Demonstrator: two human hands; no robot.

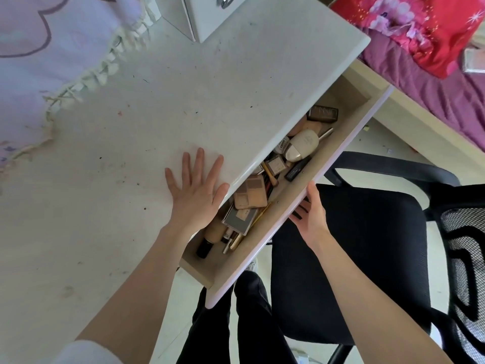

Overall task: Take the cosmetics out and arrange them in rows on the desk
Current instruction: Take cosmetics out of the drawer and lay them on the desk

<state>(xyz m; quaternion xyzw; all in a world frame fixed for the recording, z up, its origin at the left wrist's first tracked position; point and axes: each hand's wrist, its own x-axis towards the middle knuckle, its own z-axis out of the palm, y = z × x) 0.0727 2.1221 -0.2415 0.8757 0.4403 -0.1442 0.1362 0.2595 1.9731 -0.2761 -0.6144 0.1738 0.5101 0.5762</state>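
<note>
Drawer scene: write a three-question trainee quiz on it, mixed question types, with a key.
1. True or false: the left hand lies flat on the desk.
2. Which of the hands is at the drawer front? A) left B) right C) both
3. Fill in: the cosmetics all lie in the ____.

Key: 1 true. 2 B, the right hand. 3 drawer; none is on the desk yet.

White speckled desk (162, 106) — beige drawer (309, 195) interior, pale pink front; black mesh chair (367, 258); red floral bedding (420, 30) over purple sheet (446, 82).
</note>
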